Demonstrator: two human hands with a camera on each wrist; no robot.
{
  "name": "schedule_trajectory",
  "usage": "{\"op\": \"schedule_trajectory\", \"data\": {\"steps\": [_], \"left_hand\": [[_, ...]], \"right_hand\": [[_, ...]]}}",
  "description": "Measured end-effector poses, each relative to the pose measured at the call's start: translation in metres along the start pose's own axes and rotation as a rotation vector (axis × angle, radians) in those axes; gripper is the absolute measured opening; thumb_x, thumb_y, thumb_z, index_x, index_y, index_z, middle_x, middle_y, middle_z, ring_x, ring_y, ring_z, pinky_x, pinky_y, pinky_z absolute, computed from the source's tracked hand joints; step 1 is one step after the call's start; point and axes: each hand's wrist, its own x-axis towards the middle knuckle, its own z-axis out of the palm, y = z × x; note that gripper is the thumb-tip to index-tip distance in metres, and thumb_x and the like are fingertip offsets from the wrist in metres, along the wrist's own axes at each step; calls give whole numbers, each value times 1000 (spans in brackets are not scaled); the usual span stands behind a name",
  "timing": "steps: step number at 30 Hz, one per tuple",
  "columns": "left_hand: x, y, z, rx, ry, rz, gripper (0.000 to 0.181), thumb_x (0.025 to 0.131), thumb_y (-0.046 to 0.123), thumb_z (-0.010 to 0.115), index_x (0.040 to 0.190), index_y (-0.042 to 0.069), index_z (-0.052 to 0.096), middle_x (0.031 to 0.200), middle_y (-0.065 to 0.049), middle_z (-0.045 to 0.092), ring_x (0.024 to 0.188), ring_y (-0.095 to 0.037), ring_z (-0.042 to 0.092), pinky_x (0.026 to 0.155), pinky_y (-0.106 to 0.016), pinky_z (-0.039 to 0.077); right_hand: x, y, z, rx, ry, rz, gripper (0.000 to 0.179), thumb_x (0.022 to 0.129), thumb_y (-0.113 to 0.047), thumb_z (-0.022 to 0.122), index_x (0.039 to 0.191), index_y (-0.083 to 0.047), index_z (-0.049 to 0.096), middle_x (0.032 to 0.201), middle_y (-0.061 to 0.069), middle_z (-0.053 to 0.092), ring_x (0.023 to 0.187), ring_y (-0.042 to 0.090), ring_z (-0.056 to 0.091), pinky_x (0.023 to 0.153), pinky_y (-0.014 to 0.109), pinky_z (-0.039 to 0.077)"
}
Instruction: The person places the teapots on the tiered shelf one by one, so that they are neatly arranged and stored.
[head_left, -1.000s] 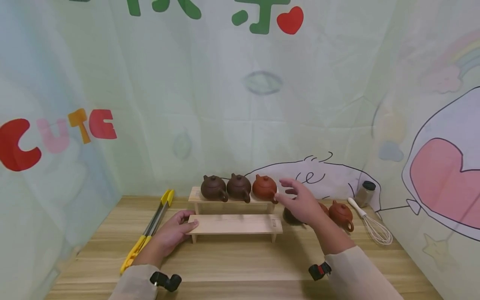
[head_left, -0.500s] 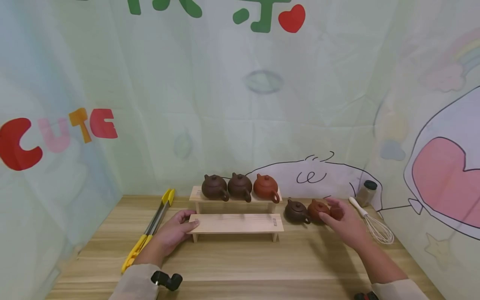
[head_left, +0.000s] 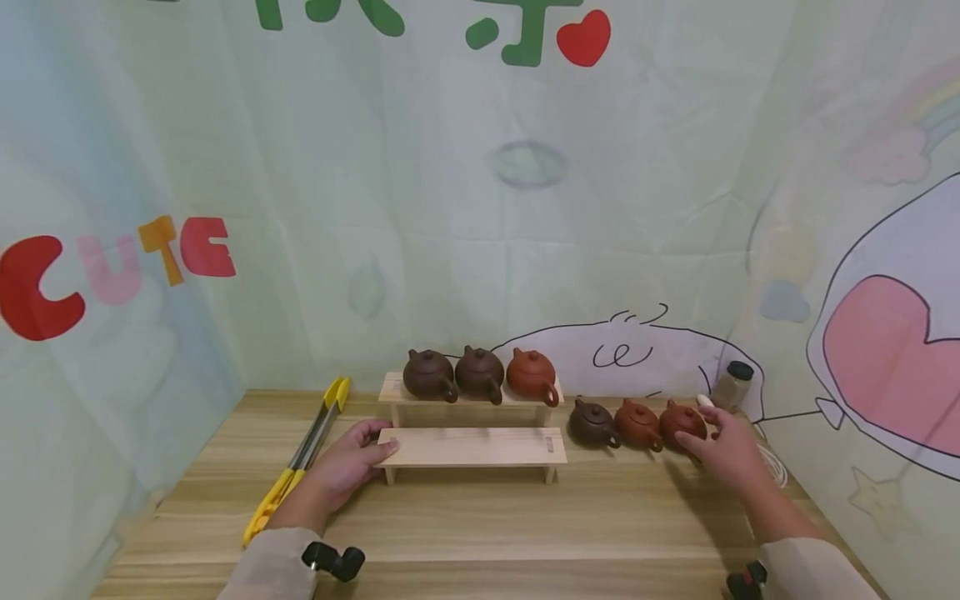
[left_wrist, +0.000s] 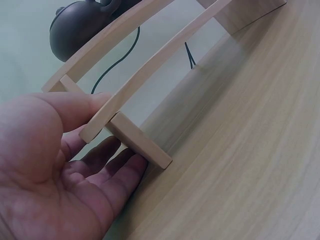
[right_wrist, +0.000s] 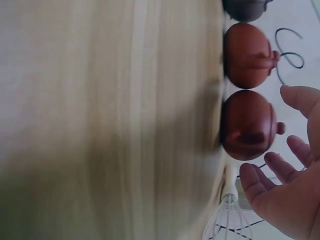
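My left hand [head_left: 347, 467] grips the left end of a two-tier wooden stand [head_left: 472, 448]. In the left wrist view the thumb lies on the lower board and the fingers [left_wrist: 127, 175] curl beside its leg [left_wrist: 140, 140]. Two dark brown teapots [head_left: 480, 373] and a reddish teapot [head_left: 531, 375] sit on the upper tier. Right of the stand, a dark teapot [head_left: 592, 423] and two reddish ones stand in a row on the table. Around the rightmost reddish teapot [right_wrist: 247, 125], my right hand [head_left: 731, 454] is spread, thumb and fingers apart from it in the right wrist view.
Yellow-handled tongs [head_left: 300, 458] lie left of the stand. A whisk [right_wrist: 230, 205], partly behind my right hand in the head view, and a black-lidded jar [head_left: 732, 386] are at the back right. A printed curtain [head_left: 450, 208] hangs behind the table [head_left: 465, 525].
My right hand has moved right, from beside the upper tier's reddish teapot to the rightmost teapot on the table, uncovering the table teapots. The left hand stays on the stand.
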Motion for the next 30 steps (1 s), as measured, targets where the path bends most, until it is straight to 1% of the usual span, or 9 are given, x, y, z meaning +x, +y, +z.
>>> {"op": "schedule_trajectory", "data": {"steps": [3,6,9,11,14,18,24,30], "left_hand": [[1,-1,0,1,0,1,59,108,26,64,156,1,39,163,-26,39,135,-31,60,112,-51,55],[1,-1,-1,3,3,0,59,108,27,65,156,2,40,164,-25,39,135,-31,60,112,-51,55],[1,-2,-1,3,2,-1,59,108,27,64,156,2,40,164,-25,39,136,-31,60,113,-52,54],[1,-2,-1,4,2,-3,60,108,28,64,156,2,39,164,-25,39,136,-31,60,114,-53,53],[1,-3,-1,3,7,-11,60,108,28,65,156,2,40,164,-25,39,136,-32,59,116,-54,52],[0,-2,-1,5,12,-18,60,108,28,66,156,3,41,164,-24,40,136,-32,59,116,-54,51],[0,0,0,9,3,-11,60,108,27,64,156,2,39,165,-25,38,139,-35,57,118,-58,48],[0,0,0,4,1,-11,60,109,26,64,157,2,39,166,-26,36,140,-36,56,120,-60,46]], "right_hand": [[10,4,3,-10,-23,9,87,100,-39,74,158,12,33,158,44,38,142,59,44,116,70,43],[19,8,6,7,-46,51,93,99,-41,76,160,11,28,159,45,34,145,60,41,120,71,38],[27,10,9,23,-51,84,96,98,-41,77,161,10,26,160,44,33,145,60,40,122,70,36],[31,13,11,27,-51,84,95,98,-40,78,160,10,27,158,44,35,143,59,41,121,70,37],[35,15,13,32,-54,81,90,98,-37,78,158,9,31,156,43,39,141,58,44,121,68,39],[35,15,15,40,-57,86,85,98,-35,78,157,8,34,154,42,41,139,57,46,120,68,39],[32,9,14,41,-54,123,86,99,-35,77,158,8,31,155,43,39,141,57,43,122,69,37],[27,6,12,39,-35,131,86,99,-36,77,158,7,32,155,42,39,140,57,44,121,69,37]]}}
